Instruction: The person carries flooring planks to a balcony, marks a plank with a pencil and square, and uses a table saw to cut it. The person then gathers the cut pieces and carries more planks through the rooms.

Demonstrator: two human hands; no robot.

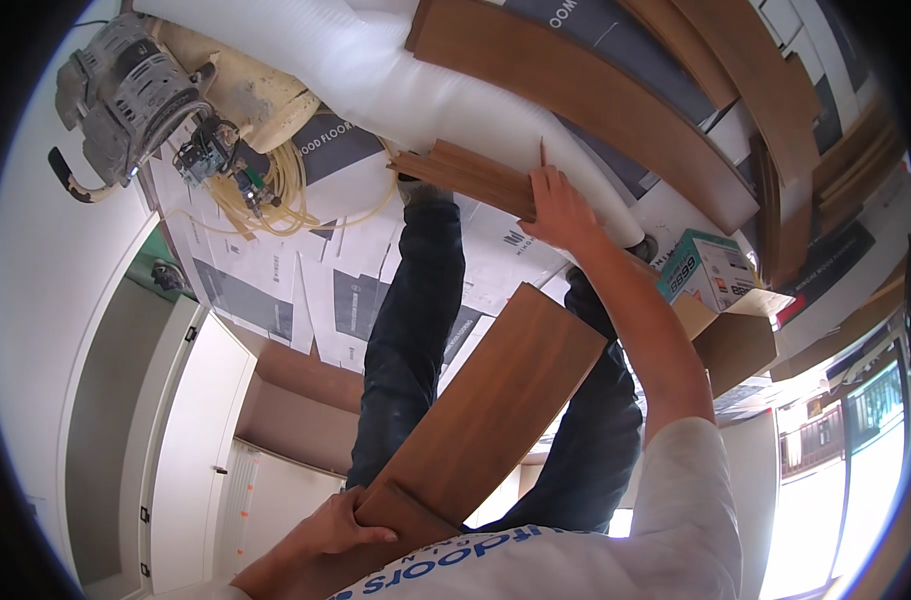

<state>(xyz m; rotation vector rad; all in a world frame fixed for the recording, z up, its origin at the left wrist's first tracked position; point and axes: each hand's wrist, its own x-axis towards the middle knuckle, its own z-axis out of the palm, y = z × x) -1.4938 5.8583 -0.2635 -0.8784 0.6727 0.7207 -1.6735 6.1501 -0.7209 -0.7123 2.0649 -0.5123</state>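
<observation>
My left hand (341, 527) is closed on the near end of a brown wood floor plank (496, 385), which slants up across my lap between my legs. A smaller brown piece (421, 508) lies across the plank beside my thumb. Out in front, my right hand (564, 208) is closed, with a thin pencil (543, 152) sticking up from its fingers. Those fingers also touch the right end of some short, narrow board offcuts (476, 178), which lie near my foot. Whether they grip the offcuts too is hard to see.
A roll of white foam underlay (396, 85) stretches behind the offcuts. Long brown planks (596, 95) lie at the upper right. A dusty machine (131, 100) with a coiled yellow hose (266, 195) stands at the upper left. An open cardboard box (731, 335) is right; a white door (191, 440) is left.
</observation>
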